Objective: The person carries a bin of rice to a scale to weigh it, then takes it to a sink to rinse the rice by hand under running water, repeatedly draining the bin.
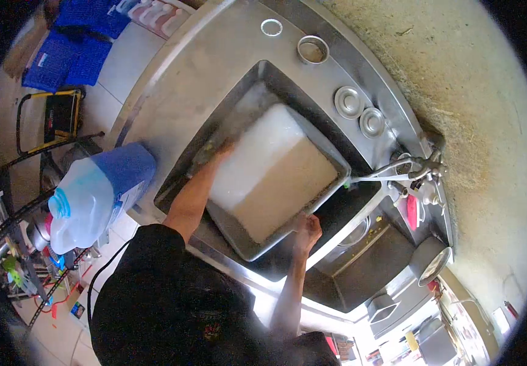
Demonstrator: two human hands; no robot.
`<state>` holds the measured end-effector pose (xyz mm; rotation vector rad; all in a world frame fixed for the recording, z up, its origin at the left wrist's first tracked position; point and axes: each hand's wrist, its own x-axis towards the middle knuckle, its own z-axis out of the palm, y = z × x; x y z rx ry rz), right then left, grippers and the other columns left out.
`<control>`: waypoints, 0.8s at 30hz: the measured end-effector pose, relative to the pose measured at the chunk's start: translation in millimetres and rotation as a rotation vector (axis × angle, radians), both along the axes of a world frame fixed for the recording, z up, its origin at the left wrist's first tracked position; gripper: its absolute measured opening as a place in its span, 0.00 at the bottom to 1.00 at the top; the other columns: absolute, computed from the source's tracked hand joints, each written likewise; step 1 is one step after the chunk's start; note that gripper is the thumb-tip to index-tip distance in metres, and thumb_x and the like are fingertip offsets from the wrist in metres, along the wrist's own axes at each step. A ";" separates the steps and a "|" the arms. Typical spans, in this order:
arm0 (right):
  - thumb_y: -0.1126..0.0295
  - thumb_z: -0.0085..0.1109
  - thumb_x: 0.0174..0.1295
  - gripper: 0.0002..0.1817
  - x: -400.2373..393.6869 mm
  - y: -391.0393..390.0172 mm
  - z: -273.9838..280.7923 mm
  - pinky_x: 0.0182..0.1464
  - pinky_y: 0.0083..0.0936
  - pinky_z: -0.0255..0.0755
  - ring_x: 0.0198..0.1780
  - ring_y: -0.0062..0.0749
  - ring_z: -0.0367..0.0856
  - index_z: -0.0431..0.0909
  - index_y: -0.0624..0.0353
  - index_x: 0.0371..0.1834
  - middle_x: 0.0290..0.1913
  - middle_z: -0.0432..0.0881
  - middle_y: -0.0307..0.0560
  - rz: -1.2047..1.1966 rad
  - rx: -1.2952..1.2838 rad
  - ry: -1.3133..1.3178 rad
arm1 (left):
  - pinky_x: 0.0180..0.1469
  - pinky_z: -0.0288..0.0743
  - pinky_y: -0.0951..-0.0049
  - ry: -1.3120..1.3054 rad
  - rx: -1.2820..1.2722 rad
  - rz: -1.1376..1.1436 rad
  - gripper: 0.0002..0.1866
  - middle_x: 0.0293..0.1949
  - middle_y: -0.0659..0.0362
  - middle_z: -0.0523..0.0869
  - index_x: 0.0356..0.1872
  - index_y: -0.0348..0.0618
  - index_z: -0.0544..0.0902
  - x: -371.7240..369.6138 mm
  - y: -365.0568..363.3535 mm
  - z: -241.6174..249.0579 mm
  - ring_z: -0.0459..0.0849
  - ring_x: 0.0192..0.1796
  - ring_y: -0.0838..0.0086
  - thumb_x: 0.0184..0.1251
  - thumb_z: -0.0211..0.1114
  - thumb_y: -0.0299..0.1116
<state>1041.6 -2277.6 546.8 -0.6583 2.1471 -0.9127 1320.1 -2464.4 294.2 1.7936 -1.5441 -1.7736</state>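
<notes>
A person in a dark top leans over a metal tabletop (187,61) with a sink. The grey tub (246,249) sits at an angle inside the nearer basin (257,68), holding cloudy, brownish liquid with a broad patch of white foam over its left part. The left hand (222,151) is at the tub's left side, but blur hides its fingers, so whether it grasps the wall cannot be told. The right hand (309,232) is curled closed at the tub's near right rim; its exact grip is unclear. The faucet (423,169) stretches its spout towards the tub's right corner. Beyond the basin lie a thin ring (271,27), a round metal tin (313,50) and two small round metal dishes (349,102). A second basin (361,262) is to the right, with a pot (431,261) near its far end. A large jug (102,192) with a blue cap stands left of the tabletop.
</notes>
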 end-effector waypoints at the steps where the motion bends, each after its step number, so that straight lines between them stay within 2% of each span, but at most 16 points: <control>1: 0.65 0.63 0.58 0.12 -0.1 0.8 -0.9 0.25 0.17 0.69 0.22 0.15 0.70 0.76 0.63 0.28 0.22 0.77 0.36 -0.001 0.012 -0.005 | 0.70 0.47 0.68 0.003 0.000 0.002 0.32 0.67 0.50 0.62 0.65 0.38 0.62 -0.1 0.1 -0.9 0.57 0.69 0.63 0.71 0.36 0.52; 4: 0.64 0.63 0.57 0.12 -3.5 5.7 -7.9 0.24 0.17 0.69 0.23 0.17 0.72 0.76 0.63 0.29 0.22 0.78 0.37 -0.003 0.025 -0.059 | 0.70 0.47 0.68 0.003 -0.001 0.003 0.31 0.66 0.50 0.63 0.65 0.38 0.62 -0.2 1.6 -6.3 0.58 0.69 0.63 0.71 0.36 0.52; 7: 0.67 0.64 0.58 0.10 2.6 -1.2 -1.3 0.19 0.19 0.61 0.18 0.17 0.66 0.75 0.61 0.26 0.18 0.73 0.36 -0.056 -0.047 -0.123 | 0.70 0.48 0.68 0.005 -0.003 0.000 0.31 0.66 0.50 0.63 0.65 0.38 0.63 1.2 1.5 -11.2 0.58 0.69 0.63 0.71 0.36 0.52; 16: 0.67 0.63 0.58 0.11 4.6 -9.5 11.6 0.21 0.17 0.65 0.20 0.15 0.67 0.73 0.61 0.27 0.18 0.72 0.34 0.001 -0.013 -0.073 | 0.69 0.49 0.67 0.005 -0.012 -0.007 0.31 0.65 0.49 0.64 0.65 0.38 0.63 5.9 0.6 -15.9 0.60 0.68 0.63 0.72 0.37 0.51; 17: 0.68 0.63 0.58 0.10 1.9 -9.2 4.9 0.21 0.16 0.66 0.21 0.14 0.68 0.73 0.61 0.27 0.19 0.73 0.33 0.089 -0.049 -0.032 | 0.69 0.49 0.67 0.005 -0.011 -0.006 0.30 0.65 0.49 0.64 0.65 0.38 0.63 6.3 1.2 -17.0 0.60 0.68 0.62 0.72 0.37 0.51; 24: 0.70 0.62 0.58 0.08 7.0 -8.2 6.9 0.21 0.15 0.70 0.20 0.15 0.68 0.73 0.60 0.28 0.19 0.72 0.35 -0.084 -0.019 -0.198 | 0.69 0.50 0.66 -0.003 -0.009 -0.016 0.30 0.65 0.49 0.65 0.64 0.38 0.64 10.5 4.1 -22.0 0.61 0.68 0.62 0.72 0.37 0.50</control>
